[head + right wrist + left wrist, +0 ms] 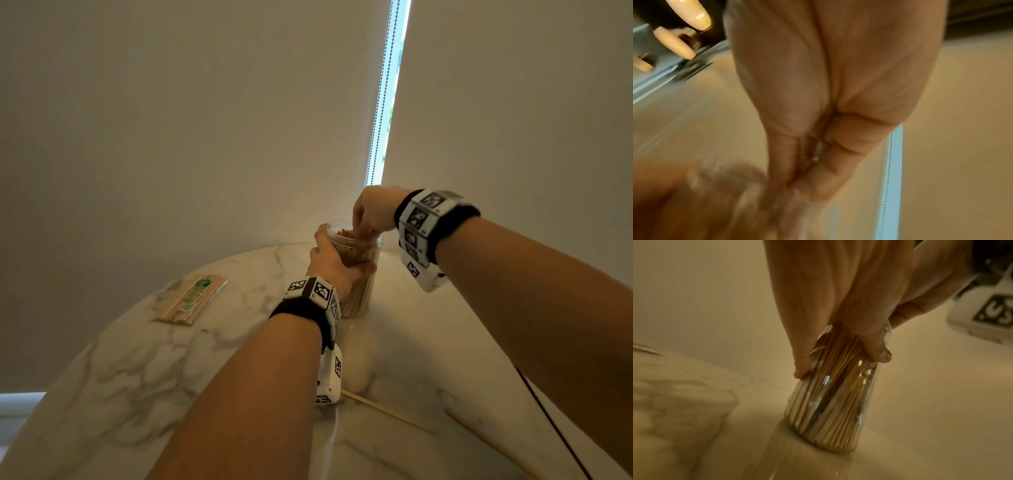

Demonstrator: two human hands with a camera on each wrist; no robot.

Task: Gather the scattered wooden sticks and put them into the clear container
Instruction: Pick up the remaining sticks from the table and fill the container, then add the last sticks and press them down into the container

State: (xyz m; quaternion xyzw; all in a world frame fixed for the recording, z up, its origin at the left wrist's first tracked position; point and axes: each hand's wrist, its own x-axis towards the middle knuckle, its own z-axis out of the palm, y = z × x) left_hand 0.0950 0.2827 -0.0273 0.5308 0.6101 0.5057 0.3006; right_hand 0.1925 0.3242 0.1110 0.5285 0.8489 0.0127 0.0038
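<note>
The clear container (pixel 359 294) stands upright near the far edge of the marble table (pixel 144 370), packed with wooden sticks (pixel 826 404). My left hand (pixel 346 251) grips its upper half, thumb on one side and fingers (pixel 877 347) wrapped round the other. Directly over the mouth, my right hand (pixel 359 233) points down, its bunched fingertips pinching the stick tops inside the rim. The right wrist view is blurred and shows that hand (pixel 807 164) with fingers pressed together. One loose stick (pixel 387 411) lies on the table near me.
A plastic packet of sticks (pixel 190 301) lies at the far left of the table. Close behind the container hangs a roller blind with a bead chain (pixel 382 113). A dark cable (pixel 548 418) runs along the right side.
</note>
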